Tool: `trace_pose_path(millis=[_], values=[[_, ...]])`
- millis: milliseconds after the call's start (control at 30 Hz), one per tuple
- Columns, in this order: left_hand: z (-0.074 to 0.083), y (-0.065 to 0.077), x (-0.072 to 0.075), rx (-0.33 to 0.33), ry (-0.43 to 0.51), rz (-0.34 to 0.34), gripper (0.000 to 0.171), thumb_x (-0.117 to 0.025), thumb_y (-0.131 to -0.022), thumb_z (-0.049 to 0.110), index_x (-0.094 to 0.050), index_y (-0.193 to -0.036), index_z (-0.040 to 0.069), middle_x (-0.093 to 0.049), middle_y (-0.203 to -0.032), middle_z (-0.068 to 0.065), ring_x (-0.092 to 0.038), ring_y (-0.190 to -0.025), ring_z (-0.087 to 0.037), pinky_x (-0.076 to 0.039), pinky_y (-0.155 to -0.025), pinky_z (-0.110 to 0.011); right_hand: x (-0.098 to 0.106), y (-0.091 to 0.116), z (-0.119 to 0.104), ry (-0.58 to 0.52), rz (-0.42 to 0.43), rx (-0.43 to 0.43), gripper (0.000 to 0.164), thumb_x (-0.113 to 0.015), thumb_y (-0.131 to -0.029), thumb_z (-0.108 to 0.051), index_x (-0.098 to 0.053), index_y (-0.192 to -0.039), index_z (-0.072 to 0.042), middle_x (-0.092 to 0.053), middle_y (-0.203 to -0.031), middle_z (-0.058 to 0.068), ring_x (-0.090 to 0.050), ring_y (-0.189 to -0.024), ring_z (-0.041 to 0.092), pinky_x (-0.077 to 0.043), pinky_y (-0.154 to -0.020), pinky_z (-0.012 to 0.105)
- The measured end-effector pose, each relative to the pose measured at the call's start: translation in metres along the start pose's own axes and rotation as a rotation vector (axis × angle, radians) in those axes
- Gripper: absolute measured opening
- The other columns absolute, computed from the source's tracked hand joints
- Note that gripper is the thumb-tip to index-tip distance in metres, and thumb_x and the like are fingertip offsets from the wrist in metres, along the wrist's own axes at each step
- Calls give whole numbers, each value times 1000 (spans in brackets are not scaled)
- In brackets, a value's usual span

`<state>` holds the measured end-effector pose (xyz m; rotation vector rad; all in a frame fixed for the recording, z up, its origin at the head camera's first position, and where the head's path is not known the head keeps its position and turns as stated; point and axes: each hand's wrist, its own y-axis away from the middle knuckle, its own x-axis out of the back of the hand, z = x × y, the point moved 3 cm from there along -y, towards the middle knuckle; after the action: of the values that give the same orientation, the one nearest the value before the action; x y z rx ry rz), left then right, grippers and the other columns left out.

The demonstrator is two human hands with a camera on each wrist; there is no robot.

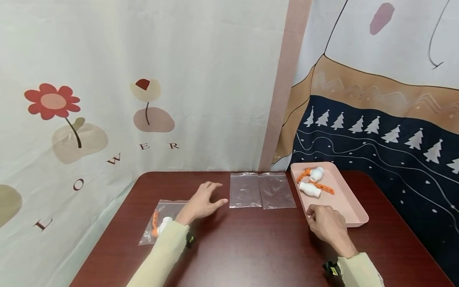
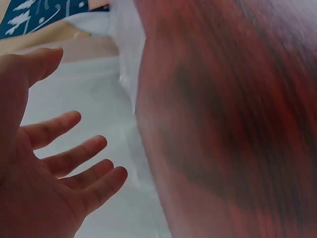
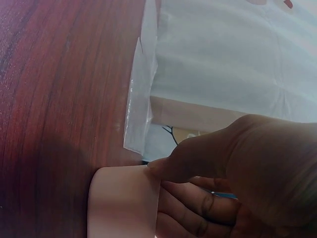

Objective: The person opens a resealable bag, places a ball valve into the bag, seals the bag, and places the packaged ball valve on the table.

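My right hand (image 1: 327,223) pinches the near left rim of a shallow pink tray (image 1: 353,213). In the right wrist view the thumb lies at the edge of the tray wall (image 3: 121,203), with the fingers on its inner side. Inside the tray are two white bulb-shaped pieces (image 1: 310,189) and two orange strips with holes (image 1: 324,188). My left hand (image 1: 202,203) is held over the table with fingers spread, holding nothing. Just to its right lie two flat clear zip bags (image 1: 245,191).
Under the left forearm lies another clear zip bag (image 1: 168,206), containing an orange strip (image 1: 155,223) and a white piece (image 1: 165,224). The dark red table (image 1: 251,247) ends at a printed curtain (image 1: 215,119) along its far edge.
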<state>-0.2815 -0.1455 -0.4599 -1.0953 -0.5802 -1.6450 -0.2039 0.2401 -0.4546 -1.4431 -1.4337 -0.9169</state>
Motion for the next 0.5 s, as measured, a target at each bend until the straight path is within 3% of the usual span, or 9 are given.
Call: trace_pose_path(millis=[233, 500], values=[[17, -22, -30, -95, -40, -92, 61, -70, -95, 36, -54, -144, 3, -52, -147, -17, -39, -146, -37, -40, -118, -49, 1, 1, 1, -2, 13, -2, 7, -68, -86, -8, -73, -89, -11, -69, -73, -3, -56, -62, 16, -43, -52, 34], [32, -43, -52, -89, -67, -165, 62, -67, -98, 37, -51, -148, 4, -47, -153, -19, -36, -149, -35, -40, -118, -48, 0, 2, 1, -7, 21, 0, 8, -67, -83, -7, -72, -87, -12, -69, -72, -4, -57, -63, 16, -43, -51, 35]])
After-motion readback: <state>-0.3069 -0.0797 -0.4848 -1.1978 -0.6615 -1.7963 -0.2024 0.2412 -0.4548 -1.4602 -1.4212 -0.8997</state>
